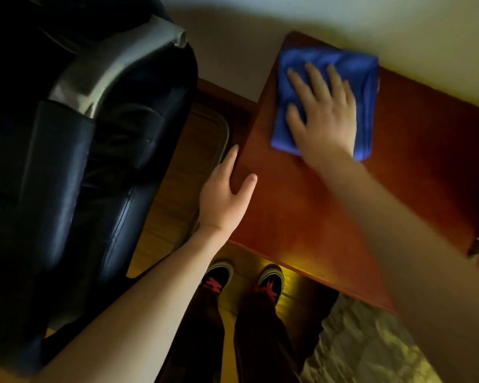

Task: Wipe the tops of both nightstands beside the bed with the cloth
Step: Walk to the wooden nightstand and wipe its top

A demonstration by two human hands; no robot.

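Observation:
A reddish-brown wooden nightstand [302, 217] fills the middle of the head view, its top seen from above. A folded blue cloth [368, 78] lies flat at the far left corner of the top, near the wall. My right hand [324, 111] presses on the cloth with fingers spread flat. My left hand [224, 194] rests on the nightstand's left edge, thumb on the top and fingers down the side, holding nothing else.
A black leather chair [75, 167] with a grey metal arm stands close on the left. My feet in black shoes [244, 277] stand on wooden floor at the nightstand's front. Patterned bedding [365, 346] lies at lower right. A pale wall [233, 37] runs behind.

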